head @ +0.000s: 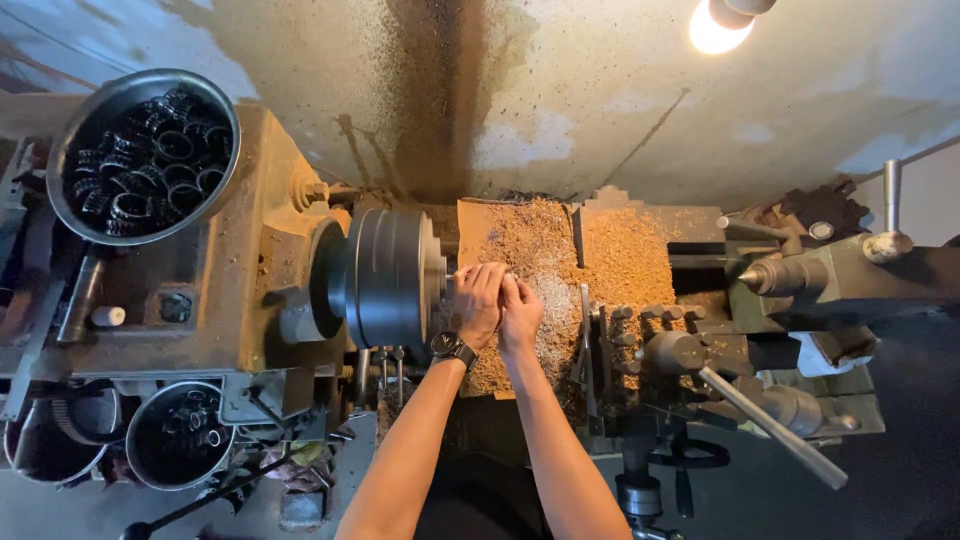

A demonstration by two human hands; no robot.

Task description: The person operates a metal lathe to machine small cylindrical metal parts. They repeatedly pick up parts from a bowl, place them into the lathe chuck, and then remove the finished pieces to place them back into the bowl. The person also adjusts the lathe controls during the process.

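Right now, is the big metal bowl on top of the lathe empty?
No, the metal bowl on the lathe is filled with dark ring-shaped parts.

Both hands, left hand (479,302) and right hand (521,312), cover whatever sits at chuck (392,277) face; workpiece not discernible. Fingertips hidden against each other. Lamp (722,22) cut off by top edge, glare washes out bulb. Lower left bowl (180,436) contents too dark to identify. Handwheel (641,495) cut by bottom edge.
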